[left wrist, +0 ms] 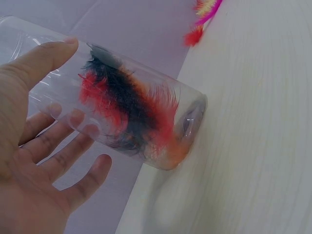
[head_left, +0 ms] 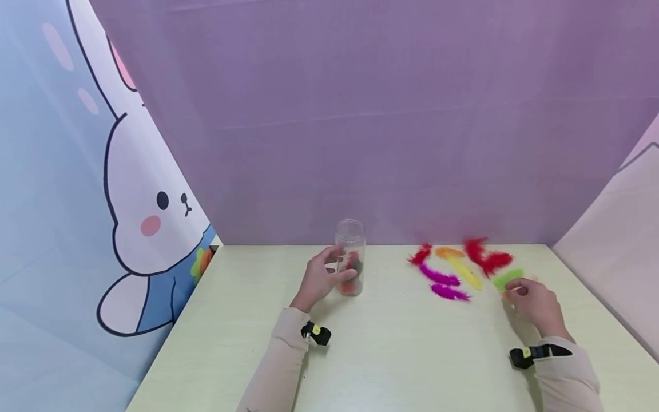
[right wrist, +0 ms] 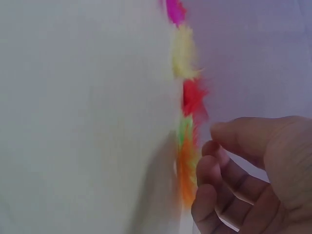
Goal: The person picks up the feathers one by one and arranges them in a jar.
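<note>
Far left: rabbit-print cloth (head_left: 149, 229). Purple cloth (head_left: 381, 131) along the far side of the bench (head_left: 401, 355).

Left hand (head_left: 321, 280): thumb and fingers curled around the clear jar (head_left: 358, 257), which stands roughly upright over the far half of the bench. Black, red and orange plumes (left wrist: 124, 97) packed in its lower part.

Right of the jar, well apart, loose feathers near the far edge, left to right: small red feather (head_left: 423, 253), two magenta feathers (head_left: 443, 277) on the near side, orange feather (head_left: 449, 252) on the far side, yellow feather (head_left: 467, 274), two red feathers (head_left: 496, 262), green feather (head_left: 507, 280).

Right hand (head_left: 538, 303): just beside green, thumb and forefinger tips close together. Second orange feather (right wrist: 186, 170) right at the fingertips; blurred, can't tell if pinched.
</note>
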Demonstrator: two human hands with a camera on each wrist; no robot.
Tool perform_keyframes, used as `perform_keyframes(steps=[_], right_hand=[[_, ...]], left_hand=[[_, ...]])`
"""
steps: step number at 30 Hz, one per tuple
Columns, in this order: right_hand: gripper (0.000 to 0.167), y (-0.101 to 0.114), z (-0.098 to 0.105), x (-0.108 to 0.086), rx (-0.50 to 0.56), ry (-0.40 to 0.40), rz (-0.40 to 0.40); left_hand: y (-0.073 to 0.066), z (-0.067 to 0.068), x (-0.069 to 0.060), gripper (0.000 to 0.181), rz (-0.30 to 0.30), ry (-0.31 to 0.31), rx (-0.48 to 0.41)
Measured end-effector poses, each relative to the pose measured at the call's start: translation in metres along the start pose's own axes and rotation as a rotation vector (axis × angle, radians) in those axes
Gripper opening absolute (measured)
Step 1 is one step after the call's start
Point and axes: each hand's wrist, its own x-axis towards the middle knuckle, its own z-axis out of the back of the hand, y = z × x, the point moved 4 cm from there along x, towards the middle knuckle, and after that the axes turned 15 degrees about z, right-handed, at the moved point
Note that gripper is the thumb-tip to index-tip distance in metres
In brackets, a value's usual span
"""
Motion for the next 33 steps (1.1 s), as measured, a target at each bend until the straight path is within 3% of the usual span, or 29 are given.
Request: perform_keyframes(steps=[5, 16, 33], right_hand=[[0.022, -0.004, -0.004, 0.003, -0.007, 0.055, 0.023], [0.021, -0.006, -0.008, 0.008, -0.008, 0.096, 0.054], [0.014, -0.008, -0.009, 0.011, -0.046, 0.16, 0.043]], left_hand=[[0.001, -0.001, 0.001, 0.066, -0.003, -0.003, 0.003], [0.002, 0.0, 0.002, 0.067, -0.017, -0.007, 0.005], [0.004, -0.001, 0.003, 0.071, -0.008, 0.008, 0.002]])
